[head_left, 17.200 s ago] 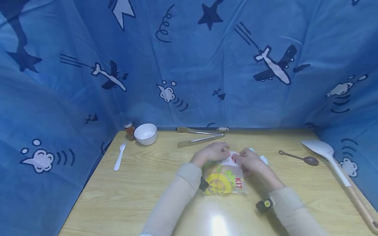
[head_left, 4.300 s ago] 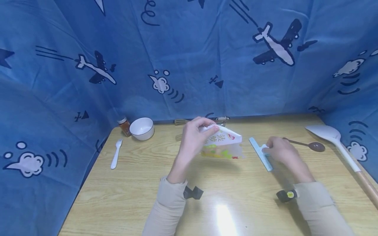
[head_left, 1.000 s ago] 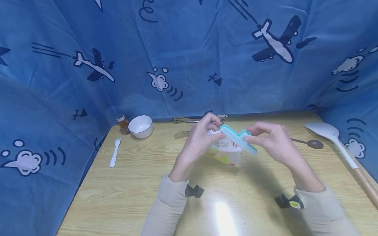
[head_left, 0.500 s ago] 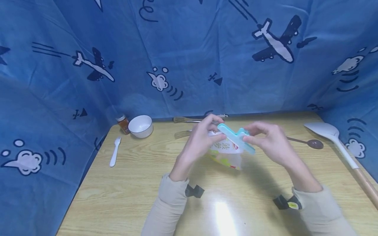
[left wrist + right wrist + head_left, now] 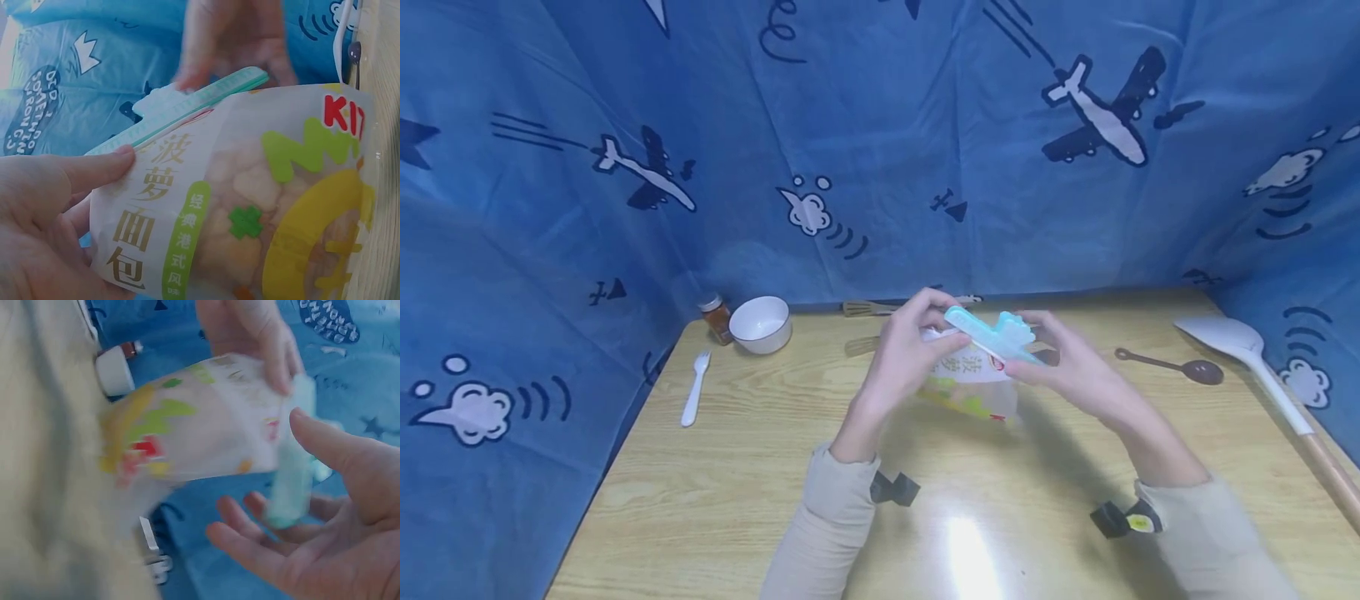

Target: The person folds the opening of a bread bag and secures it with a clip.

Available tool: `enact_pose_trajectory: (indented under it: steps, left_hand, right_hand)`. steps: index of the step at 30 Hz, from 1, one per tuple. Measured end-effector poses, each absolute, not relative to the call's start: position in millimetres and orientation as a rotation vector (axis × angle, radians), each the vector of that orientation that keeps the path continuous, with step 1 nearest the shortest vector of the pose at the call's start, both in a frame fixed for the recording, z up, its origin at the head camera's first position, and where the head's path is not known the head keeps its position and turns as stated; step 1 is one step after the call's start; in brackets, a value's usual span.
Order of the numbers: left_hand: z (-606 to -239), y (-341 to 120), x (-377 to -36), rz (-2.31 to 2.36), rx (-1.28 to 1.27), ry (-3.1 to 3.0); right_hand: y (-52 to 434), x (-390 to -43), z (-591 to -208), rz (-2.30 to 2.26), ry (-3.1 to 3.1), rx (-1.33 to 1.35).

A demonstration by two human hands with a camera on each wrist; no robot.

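A clear bag of small breads, printed in yellow, green and red, hangs over the table with its white top folded. My left hand pinches that top between thumb and fingers. Along the folded edge lies a teal bag clip, its left end by my left thumb. The right hand is around the clip's right part; its thumb touches the clip in the right wrist view, while the fingers reach behind it. Whether the clip's bars are fully closed on the bag cannot be made out.
Metal tongs lie behind the left hand, partly hidden. A white bowl, a spice jar and a white fork are at the left. To the right lie a brown spoon and a large white ladle.
Earlier the clip lay on the table; the right hand picked it up and brought it to the bag's top. Over the last second it shifted left along the edge and the right hand's grip changed.
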State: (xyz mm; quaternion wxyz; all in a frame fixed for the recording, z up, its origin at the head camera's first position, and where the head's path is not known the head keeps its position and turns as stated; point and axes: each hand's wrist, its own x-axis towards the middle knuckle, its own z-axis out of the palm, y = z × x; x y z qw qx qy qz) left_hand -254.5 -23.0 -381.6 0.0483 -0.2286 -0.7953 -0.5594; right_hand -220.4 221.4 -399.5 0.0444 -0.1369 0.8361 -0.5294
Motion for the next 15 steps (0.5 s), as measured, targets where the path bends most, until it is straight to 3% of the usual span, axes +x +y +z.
enact_pose_trajectory:
  steps: [15]
  left_hand:
    - [-378, -25, -252, -1.784, -0.608, -2.313]
  right_hand:
    - [212, -225, -413, -1.830, 2.378, -0.360]
